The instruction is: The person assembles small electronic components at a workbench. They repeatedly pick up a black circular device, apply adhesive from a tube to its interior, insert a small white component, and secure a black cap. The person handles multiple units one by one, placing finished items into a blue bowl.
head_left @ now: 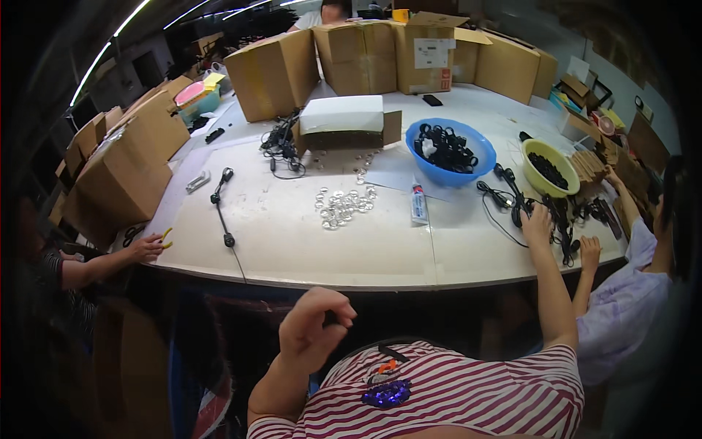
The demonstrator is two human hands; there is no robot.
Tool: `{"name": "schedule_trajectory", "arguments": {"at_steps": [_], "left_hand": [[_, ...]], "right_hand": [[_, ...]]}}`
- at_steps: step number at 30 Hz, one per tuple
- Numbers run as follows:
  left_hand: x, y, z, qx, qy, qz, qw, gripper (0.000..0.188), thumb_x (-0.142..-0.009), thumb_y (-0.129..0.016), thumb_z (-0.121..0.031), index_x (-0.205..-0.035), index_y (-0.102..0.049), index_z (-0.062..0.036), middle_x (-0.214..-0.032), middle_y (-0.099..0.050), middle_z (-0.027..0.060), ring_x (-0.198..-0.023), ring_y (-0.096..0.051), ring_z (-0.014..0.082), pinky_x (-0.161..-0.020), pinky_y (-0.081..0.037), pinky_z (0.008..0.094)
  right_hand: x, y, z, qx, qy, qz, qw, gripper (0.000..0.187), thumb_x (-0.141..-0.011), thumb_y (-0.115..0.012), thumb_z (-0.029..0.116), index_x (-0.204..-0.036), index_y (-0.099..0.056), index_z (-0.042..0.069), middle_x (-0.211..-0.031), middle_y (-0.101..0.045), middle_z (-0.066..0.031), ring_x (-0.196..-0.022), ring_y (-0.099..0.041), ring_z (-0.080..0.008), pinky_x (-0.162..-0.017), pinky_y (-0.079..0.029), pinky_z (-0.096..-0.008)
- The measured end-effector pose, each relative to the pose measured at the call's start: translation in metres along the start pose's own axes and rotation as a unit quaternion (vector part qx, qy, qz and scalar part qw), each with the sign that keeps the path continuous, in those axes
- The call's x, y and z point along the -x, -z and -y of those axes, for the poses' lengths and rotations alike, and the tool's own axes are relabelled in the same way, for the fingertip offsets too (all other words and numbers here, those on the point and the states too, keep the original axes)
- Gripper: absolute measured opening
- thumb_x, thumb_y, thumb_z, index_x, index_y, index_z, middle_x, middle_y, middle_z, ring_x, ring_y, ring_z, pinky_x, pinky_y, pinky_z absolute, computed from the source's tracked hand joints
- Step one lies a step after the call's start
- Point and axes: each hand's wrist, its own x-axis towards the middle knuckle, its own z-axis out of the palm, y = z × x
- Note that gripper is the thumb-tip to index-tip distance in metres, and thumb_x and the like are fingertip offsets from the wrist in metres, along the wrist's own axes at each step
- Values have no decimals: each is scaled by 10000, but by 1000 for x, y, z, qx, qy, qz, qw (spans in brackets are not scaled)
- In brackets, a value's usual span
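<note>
My right hand (537, 218) reaches far out over the white table (344, 249) and lies on a bundle of black cables (512, 199), fingers bent around one of them. My left hand (316, 325) hangs below the table's near edge, close to my striped shirt, with its fingers curled in; nothing clearly shows in it. A blue bowl (479, 164) of black parts and a yellow-green bowl (534, 179) of dark pieces stand just beyond the cables.
Several clear glass pieces (340, 206) and a white tube (417, 205) lie mid-table, with a black lead (221, 212) to the left. Cardboard boxes (351, 58) line the back and left. A co-worker's hand (589, 252) works at right; another person's hand (146, 247) rests at left.
</note>
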Motion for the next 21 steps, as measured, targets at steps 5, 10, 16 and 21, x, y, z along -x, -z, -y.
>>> {"name": "schedule_trajectory", "arguments": {"at_steps": [5, 10, 16, 21], "left_hand": [[-26, -27, -41, -17, -117, 80, 990, 237, -774, -618, -16, -991, -541, 39, -944, -549, 184, -744, -555, 224, -646, -459, 296], [-48, -58, -53, 95, -219, 146, 960, 134, -856, -468, -101, -940, -547, -32, -852, -566, 138, -625, -554, 213, -535, -441, 303], [-32, -55, -63, 118, -190, 98, 970, 157, -755, -573, -71, -911, -569, -89, -887, -581, 115, -783, -536, 215, -650, -407, 371], [-62, 54, 2, -503, -141, -98, 847, 281, -717, -524, 69, -984, -519, -16, -994, -510, 143, -860, -507, 248, -733, -426, 323]], "right_hand": [[4, 20, 49, -191, 198, -108, 955, 416, -763, -622, 215, -1118, -496, 39, -1152, -471, -161, -1104, -421, -323, -943, -315, -419], [79, 55, 167, -332, 389, 72, 856, 314, -737, -654, 106, -1033, -565, 55, -1181, -467, -176, -1109, -427, -340, -948, -337, -399], [143, 55, 271, -451, 542, 167, 689, 262, -714, -672, 83, -955, -570, 93, -1154, -479, -159, -1070, -449, -340, -901, -382, -402], [152, 18, 317, -530, 525, 165, 646, 195, -724, -642, 61, -908, -578, 72, -1067, -528, -136, -981, -499, -321, -834, -422, -389]]}}
